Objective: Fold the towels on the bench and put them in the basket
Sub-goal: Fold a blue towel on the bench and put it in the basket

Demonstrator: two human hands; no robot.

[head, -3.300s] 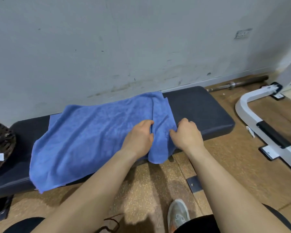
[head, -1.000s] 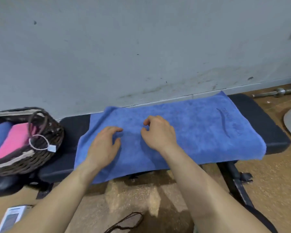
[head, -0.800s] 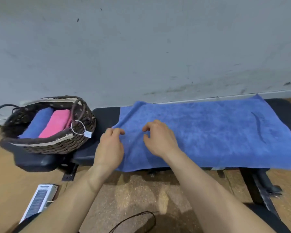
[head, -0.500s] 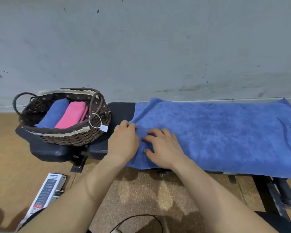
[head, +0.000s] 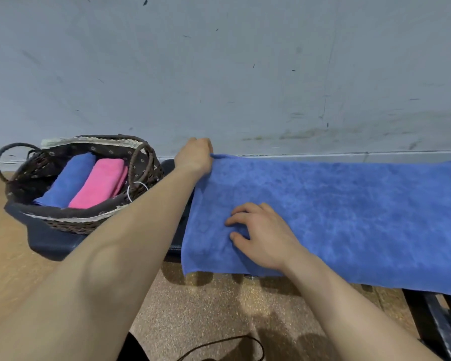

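A blue towel (head: 349, 212) lies spread lengthwise over the dark bench (head: 52, 243), its near edge hanging over the front. My left hand (head: 194, 157) reaches to the towel's far left corner by the wall and pinches it. My right hand (head: 261, 235) rests flat on the towel near its left end, fingers spread. A dark woven basket (head: 89, 220) sits on the bench's left end. It holds a folded blue towel (head: 68, 181) and a folded pink towel (head: 102, 182) side by side.
A grey wall (head: 245, 74) runs close behind the bench. The bench's dark metal leg (head: 432, 324) stands at the lower right. A black cord (head: 219, 345) lies on the speckled floor near the bottom edge.
The view has shifted left along the bench, bringing the basket into sight. My left hand went from the towel's near left part to its far left corner. My right hand stays pressed on the towel.
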